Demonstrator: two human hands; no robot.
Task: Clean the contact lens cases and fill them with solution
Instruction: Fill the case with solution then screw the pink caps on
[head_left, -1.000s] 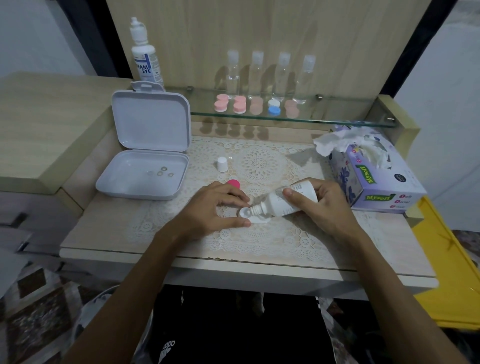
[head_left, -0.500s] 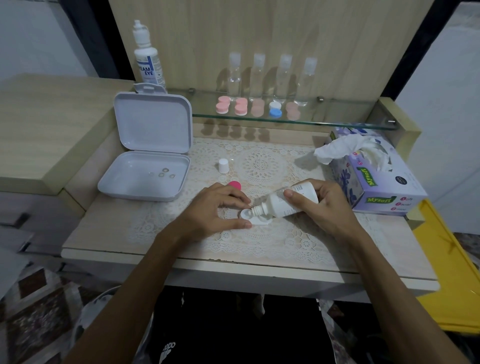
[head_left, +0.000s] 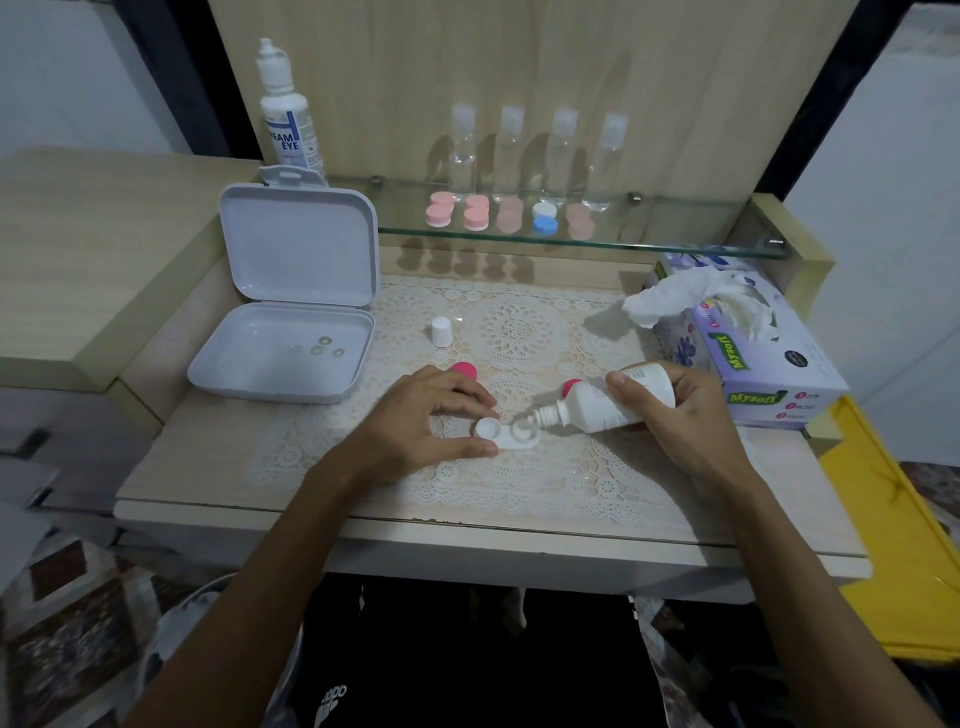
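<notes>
A white two-well contact lens case (head_left: 506, 434) lies open on the lace mat. My left hand (head_left: 415, 421) pinches its left well between thumb and forefinger. My right hand (head_left: 680, 410) grips a small white solution bottle (head_left: 602, 405), tilted with its nozzle over the case's right well. One pink cap (head_left: 464, 370) lies behind my left hand, another pink cap (head_left: 571, 387) peeks out behind the bottle. The bottle's white cap (head_left: 441, 331) stands upright farther back.
An open white box (head_left: 291, 332) with a few small lenses sits at left. A tissue box (head_left: 748, 343) stands at right. The glass shelf (head_left: 649, 244) holds several lens cases, clear bottles and a large solution bottle (head_left: 285, 114).
The bottle's nozzle has shifted right, from the left well to the right well. My right hand moved right with it, uncovering the second pink cap.
</notes>
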